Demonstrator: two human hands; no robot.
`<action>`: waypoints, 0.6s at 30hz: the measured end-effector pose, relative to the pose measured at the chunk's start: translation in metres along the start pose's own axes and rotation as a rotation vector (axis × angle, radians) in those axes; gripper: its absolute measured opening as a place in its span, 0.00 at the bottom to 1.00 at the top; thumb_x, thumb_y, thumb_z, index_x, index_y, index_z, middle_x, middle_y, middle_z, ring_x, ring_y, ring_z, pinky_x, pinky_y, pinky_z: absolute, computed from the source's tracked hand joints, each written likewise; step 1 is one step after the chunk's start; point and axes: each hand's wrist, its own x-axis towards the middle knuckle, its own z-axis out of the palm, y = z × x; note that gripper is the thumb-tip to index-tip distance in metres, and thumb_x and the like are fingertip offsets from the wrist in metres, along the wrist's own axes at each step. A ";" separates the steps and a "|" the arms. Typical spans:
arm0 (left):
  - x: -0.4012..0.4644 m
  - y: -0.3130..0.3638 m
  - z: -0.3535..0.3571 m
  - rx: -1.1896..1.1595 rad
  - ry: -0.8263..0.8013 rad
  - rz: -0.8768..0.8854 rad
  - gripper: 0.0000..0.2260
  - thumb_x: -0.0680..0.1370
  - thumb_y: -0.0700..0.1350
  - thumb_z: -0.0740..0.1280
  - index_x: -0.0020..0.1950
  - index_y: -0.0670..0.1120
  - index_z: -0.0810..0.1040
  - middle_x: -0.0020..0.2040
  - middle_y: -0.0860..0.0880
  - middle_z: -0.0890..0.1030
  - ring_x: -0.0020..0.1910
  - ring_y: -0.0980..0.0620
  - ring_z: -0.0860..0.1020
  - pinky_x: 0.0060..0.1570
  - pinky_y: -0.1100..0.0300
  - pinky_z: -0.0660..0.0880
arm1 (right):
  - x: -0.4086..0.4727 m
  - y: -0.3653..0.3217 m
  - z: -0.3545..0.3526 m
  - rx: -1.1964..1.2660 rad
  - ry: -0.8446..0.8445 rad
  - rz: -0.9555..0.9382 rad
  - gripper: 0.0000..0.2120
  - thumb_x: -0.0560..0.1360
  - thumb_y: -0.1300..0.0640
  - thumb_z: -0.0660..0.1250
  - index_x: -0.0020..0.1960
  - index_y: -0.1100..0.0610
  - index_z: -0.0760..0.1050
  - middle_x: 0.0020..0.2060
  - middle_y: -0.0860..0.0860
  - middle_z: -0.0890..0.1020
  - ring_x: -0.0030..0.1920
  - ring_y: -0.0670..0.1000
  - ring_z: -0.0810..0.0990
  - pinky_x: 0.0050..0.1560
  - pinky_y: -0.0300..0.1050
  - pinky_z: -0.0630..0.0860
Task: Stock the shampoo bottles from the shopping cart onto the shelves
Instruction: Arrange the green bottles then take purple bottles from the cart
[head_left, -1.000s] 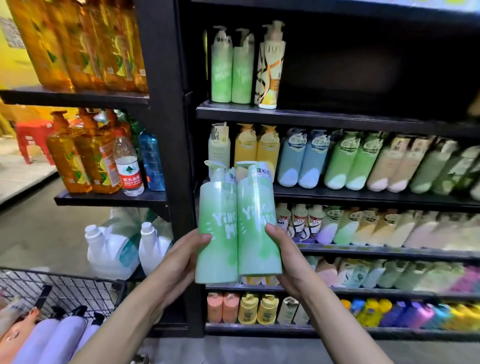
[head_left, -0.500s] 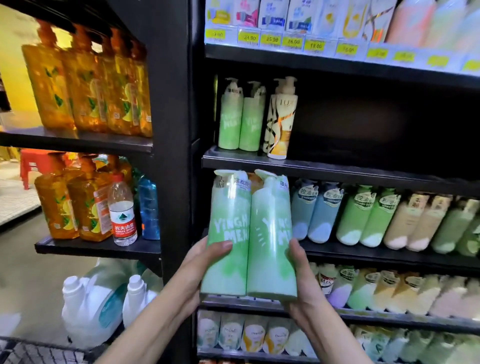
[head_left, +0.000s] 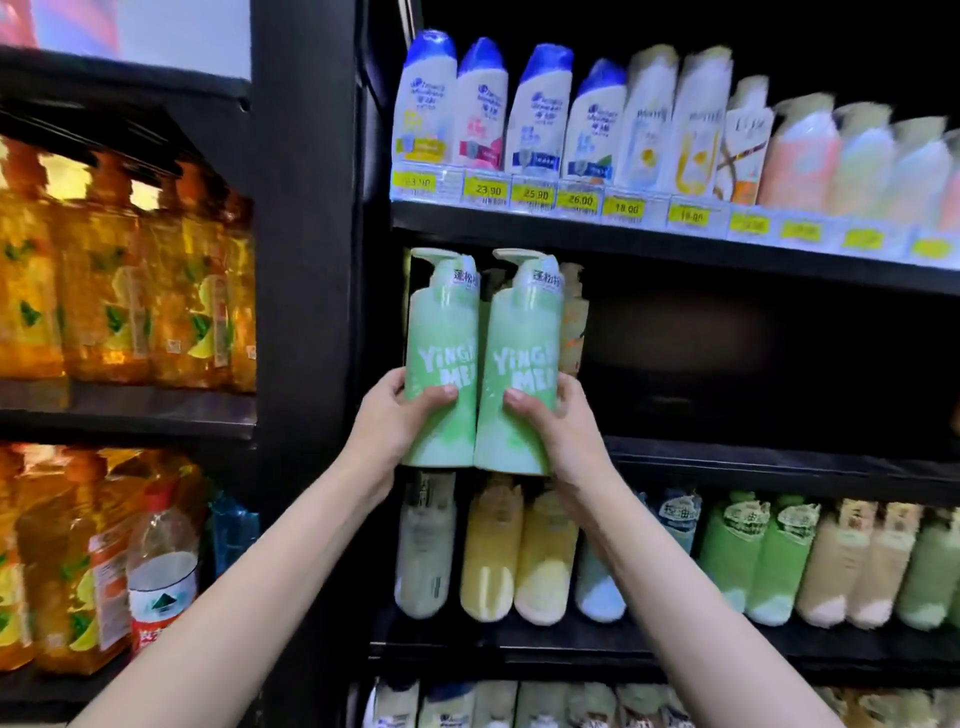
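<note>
Two green pump shampoo bottles stand upright side by side at the left end of the dark shelf (head_left: 779, 467). My left hand (head_left: 387, 431) grips the left green bottle (head_left: 441, 332) low on its body, thumb across the front. My right hand (head_left: 556, 431) grips the right green bottle (head_left: 524, 338) the same way. Their bases are level with the shelf's front edge; whether they rest on it I cannot tell. Behind them, a white and orange bottle (head_left: 574, 332) peeks out. The shopping cart is out of view.
The shelf to the right of the bottles is dark and bare. Above, a shelf (head_left: 623, 239) carries white shampoo bottles with yellow price tags. Below is a row of pastel bottles (head_left: 727, 561). Left of the black post (head_left: 306, 312) stand orange oil bottles (head_left: 119, 291).
Both hands have lifted the two green bottles from the lower shelves up to the half-empty shelf. The view has tilted upward, so the cart and floor have dropped out of sight.
</note>
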 end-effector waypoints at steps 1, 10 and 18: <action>0.006 -0.001 -0.001 0.008 0.007 0.020 0.18 0.73 0.39 0.71 0.61 0.38 0.75 0.53 0.41 0.83 0.44 0.48 0.83 0.39 0.58 0.81 | 0.009 0.002 0.002 -0.012 0.010 -0.026 0.44 0.58 0.47 0.77 0.67 0.61 0.64 0.57 0.57 0.80 0.53 0.54 0.83 0.51 0.50 0.81; 0.042 -0.023 -0.016 0.203 0.017 0.137 0.18 0.72 0.38 0.72 0.61 0.45 0.76 0.54 0.47 0.83 0.50 0.52 0.82 0.48 0.58 0.80 | 0.040 0.037 0.016 -0.221 0.052 -0.188 0.38 0.61 0.44 0.75 0.66 0.47 0.60 0.64 0.52 0.73 0.61 0.46 0.77 0.61 0.46 0.76; 0.059 -0.039 -0.017 0.266 0.066 0.158 0.21 0.75 0.40 0.69 0.64 0.50 0.64 0.61 0.52 0.76 0.51 0.68 0.75 0.49 0.71 0.73 | 0.063 0.053 0.015 -0.306 0.027 -0.155 0.31 0.73 0.53 0.72 0.71 0.55 0.62 0.62 0.47 0.75 0.61 0.45 0.76 0.65 0.50 0.73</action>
